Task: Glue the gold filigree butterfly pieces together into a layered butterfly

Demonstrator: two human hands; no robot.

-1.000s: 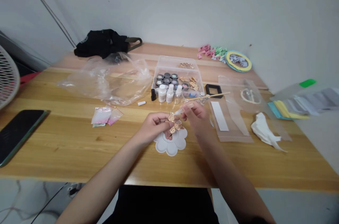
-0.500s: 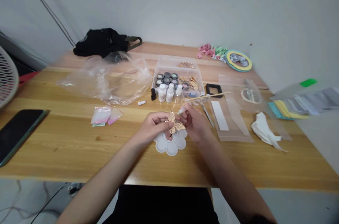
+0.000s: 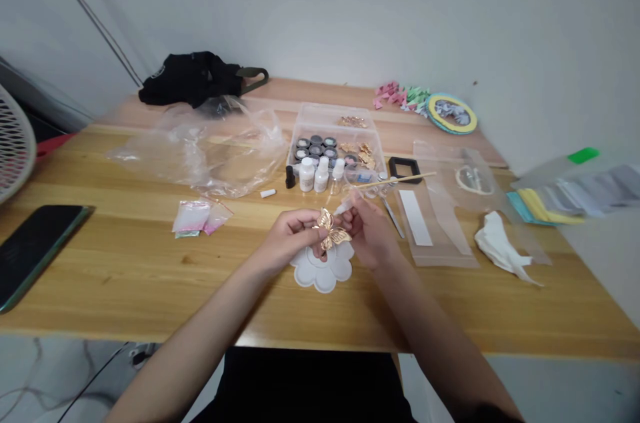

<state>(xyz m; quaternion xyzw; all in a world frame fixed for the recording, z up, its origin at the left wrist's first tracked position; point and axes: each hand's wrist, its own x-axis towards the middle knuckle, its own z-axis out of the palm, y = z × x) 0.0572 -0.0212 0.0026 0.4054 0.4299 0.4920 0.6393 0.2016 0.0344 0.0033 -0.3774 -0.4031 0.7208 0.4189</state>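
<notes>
Over a white flower palette (image 3: 323, 275), left hand (image 3: 293, 238) pinches gold butterfly (image 3: 330, 230).

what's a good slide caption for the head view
Left hand holds a gold butterfly over a white flower-shaped palette, right hand a small white-tipped bottle beside it

Decent gap along the wooden surface (image 3: 135, 276) from the left hand (image 3: 293, 240) over to the phone (image 3: 37, 253), small pink baggies (image 3: 197, 218) just off that path. Right hand (image 3: 367, 233) pretty boxed in, lol: tweezers (image 3: 393, 216), clear plastic sleeve (image 3: 440, 230) and the plastic storage box (image 3: 305, 123) all close by.
</notes>
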